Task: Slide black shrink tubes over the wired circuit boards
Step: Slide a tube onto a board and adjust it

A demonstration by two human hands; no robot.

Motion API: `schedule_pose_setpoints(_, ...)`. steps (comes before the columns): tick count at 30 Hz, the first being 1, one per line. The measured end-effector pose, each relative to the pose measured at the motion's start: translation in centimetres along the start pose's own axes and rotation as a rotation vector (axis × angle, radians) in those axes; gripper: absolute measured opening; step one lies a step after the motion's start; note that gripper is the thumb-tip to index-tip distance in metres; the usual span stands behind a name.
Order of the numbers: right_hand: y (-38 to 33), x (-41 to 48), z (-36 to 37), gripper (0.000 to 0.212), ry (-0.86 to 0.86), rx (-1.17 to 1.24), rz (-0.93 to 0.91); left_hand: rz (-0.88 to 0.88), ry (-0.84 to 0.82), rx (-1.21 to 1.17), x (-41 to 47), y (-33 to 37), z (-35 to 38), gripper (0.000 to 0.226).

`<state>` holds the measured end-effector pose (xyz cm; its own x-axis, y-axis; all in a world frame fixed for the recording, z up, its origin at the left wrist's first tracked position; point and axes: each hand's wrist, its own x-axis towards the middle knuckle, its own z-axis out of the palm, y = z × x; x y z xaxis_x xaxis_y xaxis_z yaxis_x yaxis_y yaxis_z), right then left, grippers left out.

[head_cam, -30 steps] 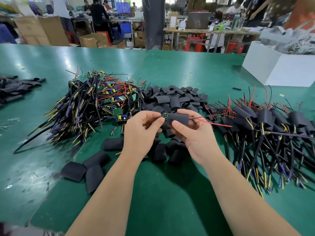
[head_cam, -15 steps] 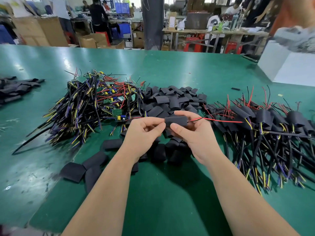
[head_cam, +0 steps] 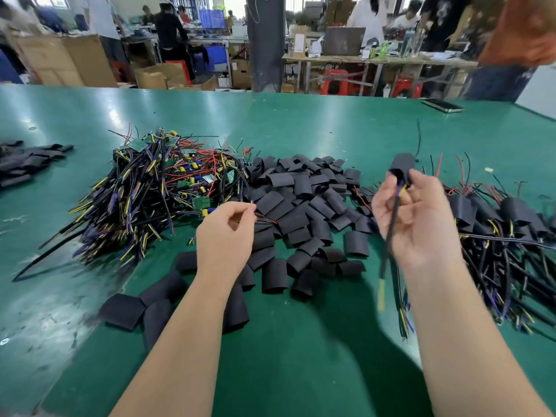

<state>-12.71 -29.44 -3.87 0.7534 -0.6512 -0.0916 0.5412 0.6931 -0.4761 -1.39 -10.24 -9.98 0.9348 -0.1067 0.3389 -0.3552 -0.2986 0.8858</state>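
My right hand [head_cam: 418,218] grips a wired circuit board covered by a black shrink tube [head_cam: 401,168], raised above the table; its black and yellow wires [head_cam: 388,245] hang down, blurred. My left hand [head_cam: 225,233] is curled low over the green table, thumb and forefinger pinching a thin wire [head_cam: 252,203] at the edge of the bare-board pile [head_cam: 156,191]. Loose black shrink tubes [head_cam: 301,203] lie heaped between my hands. Sleeved boards [head_cam: 499,227] are piled at the right.
More black tubes [head_cam: 27,161] lie at the far left edge. A phone [head_cam: 442,105] lies near the table's far right edge, by a white box [head_cam: 538,91]. People, stools and benches stand beyond the green table [head_cam: 301,356].
My hands have come apart. The right hand has lifted the sleeved board up and to the right; the left hand has let go of it and dropped toward the bare-board pile.
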Motion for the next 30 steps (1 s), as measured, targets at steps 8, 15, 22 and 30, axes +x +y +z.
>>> schedule_pose_setpoints(8,-2.3,0.3,-2.5,0.019,0.224,-1.663,-0.546,-0.122,0.122,0.613,0.5,-1.4,-0.8,0.044)
schedule_pose_setpoints(15,-1.6,1.4,-4.1,0.028,0.329,-2.053,-0.344,-0.280,-0.010,0.759,1.1,-2.5,-1.4,0.053)
schedule_pose_setpoints(22,0.4,0.3,-3.5,0.031,0.043,-2.090,-0.304,-0.219,0.075,0.779,1.4,-3.0,-1.7,0.029)
schedule_pose_setpoints(30,1.0,0.6,-3.9,0.021,0.087,-2.062,-0.351,-0.093,0.224,0.649,1.4,-2.8,-1.7,0.024)
